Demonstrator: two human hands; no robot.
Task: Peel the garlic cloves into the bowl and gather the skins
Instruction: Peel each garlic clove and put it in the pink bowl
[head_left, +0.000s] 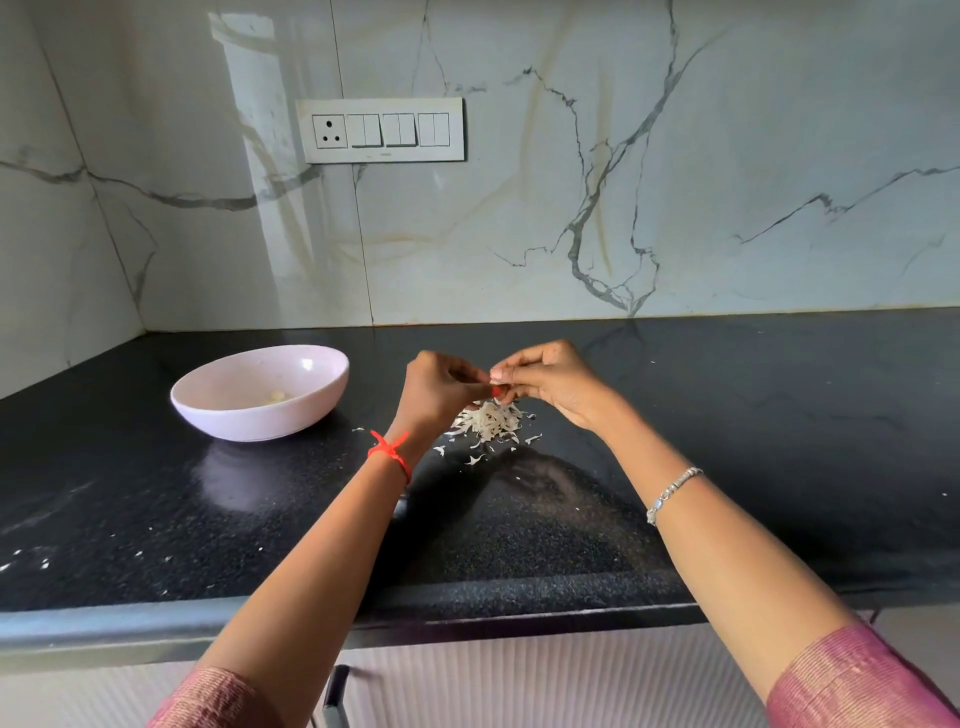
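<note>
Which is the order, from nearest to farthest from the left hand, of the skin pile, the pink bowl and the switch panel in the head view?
1. Skin pile, just below the left hand, slightly to its right.
2. Pink bowl, off to its left on the counter.
3. Switch panel, high on the back wall.

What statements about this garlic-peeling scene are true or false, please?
1. The bowl sits left of the skins. True.
2. The bowl is empty. False: a pale peeled clove lies inside.
3. The skins lie heaped on the counter. True.
4. The left hand lies flat on the counter. False: it and the right hand are raised, pinching a small piece between them.
5. The red thread is on the right wrist. False: it is on the left; the right wears a silver bracelet.
</note>
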